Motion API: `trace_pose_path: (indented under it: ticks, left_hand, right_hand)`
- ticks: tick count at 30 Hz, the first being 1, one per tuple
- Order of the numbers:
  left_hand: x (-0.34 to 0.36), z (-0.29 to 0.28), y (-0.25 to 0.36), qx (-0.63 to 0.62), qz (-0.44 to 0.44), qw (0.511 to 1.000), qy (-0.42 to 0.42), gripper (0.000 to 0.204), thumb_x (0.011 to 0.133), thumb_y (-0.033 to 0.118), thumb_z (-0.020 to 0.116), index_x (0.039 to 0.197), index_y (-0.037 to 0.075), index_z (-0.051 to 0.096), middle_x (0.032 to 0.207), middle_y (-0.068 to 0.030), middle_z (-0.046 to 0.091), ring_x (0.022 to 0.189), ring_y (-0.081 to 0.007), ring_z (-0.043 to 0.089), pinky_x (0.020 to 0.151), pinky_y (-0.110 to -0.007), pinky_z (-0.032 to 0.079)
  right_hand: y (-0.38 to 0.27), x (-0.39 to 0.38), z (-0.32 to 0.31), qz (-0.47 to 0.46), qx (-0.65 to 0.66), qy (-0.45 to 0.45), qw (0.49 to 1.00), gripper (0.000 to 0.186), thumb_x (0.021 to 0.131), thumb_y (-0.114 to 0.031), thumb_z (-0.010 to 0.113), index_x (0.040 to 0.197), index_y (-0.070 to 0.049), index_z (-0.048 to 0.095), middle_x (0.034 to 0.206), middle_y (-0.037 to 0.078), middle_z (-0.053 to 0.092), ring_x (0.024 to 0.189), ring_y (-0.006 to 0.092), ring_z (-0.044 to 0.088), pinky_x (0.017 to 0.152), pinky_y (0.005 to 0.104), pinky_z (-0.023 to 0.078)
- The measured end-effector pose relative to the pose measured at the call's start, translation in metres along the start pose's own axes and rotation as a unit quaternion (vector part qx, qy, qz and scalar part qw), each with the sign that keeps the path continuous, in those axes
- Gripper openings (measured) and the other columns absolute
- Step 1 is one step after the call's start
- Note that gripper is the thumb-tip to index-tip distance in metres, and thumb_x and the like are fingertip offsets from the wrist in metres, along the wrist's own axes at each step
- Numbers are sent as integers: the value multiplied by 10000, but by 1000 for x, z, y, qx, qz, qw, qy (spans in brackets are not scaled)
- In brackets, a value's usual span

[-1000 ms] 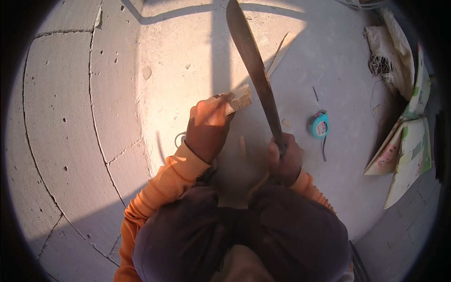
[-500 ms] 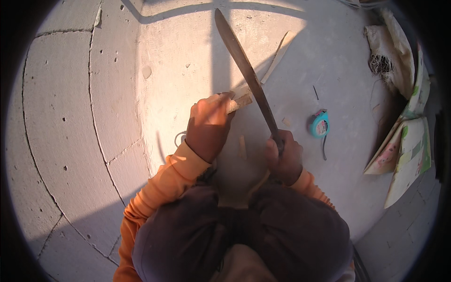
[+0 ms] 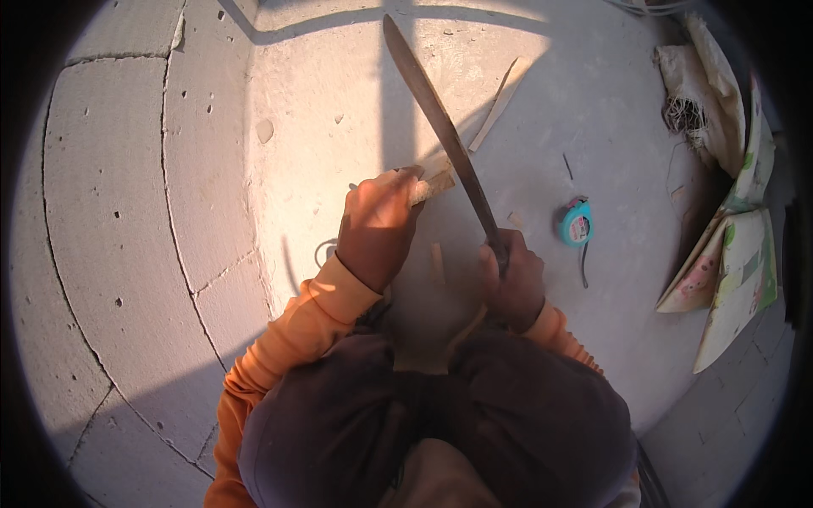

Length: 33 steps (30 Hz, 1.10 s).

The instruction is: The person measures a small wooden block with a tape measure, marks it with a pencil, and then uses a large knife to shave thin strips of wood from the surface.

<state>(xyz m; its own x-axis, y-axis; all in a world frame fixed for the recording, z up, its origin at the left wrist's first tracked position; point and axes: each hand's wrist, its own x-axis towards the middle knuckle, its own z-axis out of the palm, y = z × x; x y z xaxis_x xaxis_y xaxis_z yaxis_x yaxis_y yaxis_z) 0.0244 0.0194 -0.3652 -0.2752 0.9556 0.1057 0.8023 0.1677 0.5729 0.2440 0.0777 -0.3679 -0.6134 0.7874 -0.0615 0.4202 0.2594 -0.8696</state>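
Observation:
My right hand is wrapped round the handle of a long machete. Its dark blade slants up and to the left, away from me. My left hand grips a short strip of wood, whose end sticks out to the right beside the blade. Whether blade and wood touch, I cannot tell. A longer pale wood strip lies on the floor beyond the blade. Between my hands, a small wood sliver rests on the concrete.
A turquoise tape measure lies on the concrete floor to the right. Farther right are a frayed white sack and crumpled printed sheeting. A wall of grey blocks runs along the left.
The machete and my right hand have shifted very slightly left. My left hand keeps its hold on the wood strip, almost unmoved.

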Motion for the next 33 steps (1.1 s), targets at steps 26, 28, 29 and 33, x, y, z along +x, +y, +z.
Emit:
trace_pose_path:
  ticks: [26,28,29,33]
  left_hand:
    - [3,-5,12,4,-11,1000,-13,267,852,52,740,1114,27,698,1015,-172,730,895,-360,708,785,-405,566]
    - [2,-3,6,4,-2,1000,-14,271,842,43,748,1107,18,696,1000,-178,730,877,-363,710,775,-406,569]
    - [0,-2,4,8,-1,1000,-17,293,836,25,730,1126,21,690,1025,-167,720,897,-354,696,791,-406,560]
    - [-8,0,4,2,-15,1000,-25,358,825,-29,669,1177,33,671,1098,-136,688,957,-328,653,838,-406,532]
  right_hand:
    - [-1,-10,-9,-23,-5,16,1000,256,943,-165,701,1086,18,594,652,145,627,576,324,684,552,396,536]
    - [-4,-5,-9,30,-9,-27,999,258,942,-168,704,1086,16,596,654,149,626,575,329,682,552,397,537]
    - [-3,-3,-9,16,-8,-25,1000,256,940,-168,705,1084,15,597,656,153,627,574,332,681,553,397,538]
    - [0,-10,-9,-34,-11,22,999,253,935,-170,710,1072,12,602,667,163,633,572,345,675,557,405,541]
